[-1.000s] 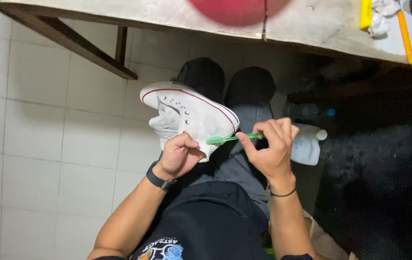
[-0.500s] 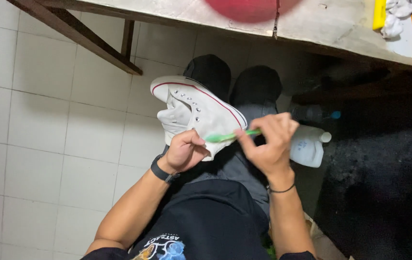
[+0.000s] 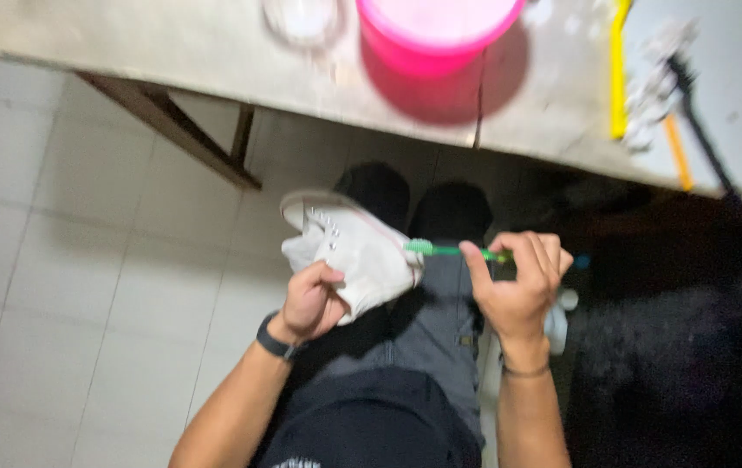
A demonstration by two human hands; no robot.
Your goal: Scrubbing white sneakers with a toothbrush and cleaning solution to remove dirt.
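A white canvas sneaker (image 3: pixel 349 247) with a red-striped sole is held over my lap. My left hand (image 3: pixel 312 301) grips it from below at its heel end; a dark band sits on that wrist. My right hand (image 3: pixel 518 282) pinches a green toothbrush (image 3: pixel 449 250), whose head touches the right side of the sneaker. My legs in grey trousers and two dark shoes (image 3: pixel 419 204) lie beneath. The picture is blurred by motion.
A worn pale table (image 3: pixel 198 52) runs across the top with a pink bowl (image 3: pixel 436 30), a clear round dish (image 3: pixel 303 17), a yellow strip (image 3: pixel 619 69) and a dark cable. A white bottle (image 3: pixel 559 316) shows behind my right hand. White floor tiles spread left; dark ground lies right.
The camera has tilted up, showing more of the table and the pink bowl. The sneaker has turned a little in my left hand; the toothbrush stays at its side.
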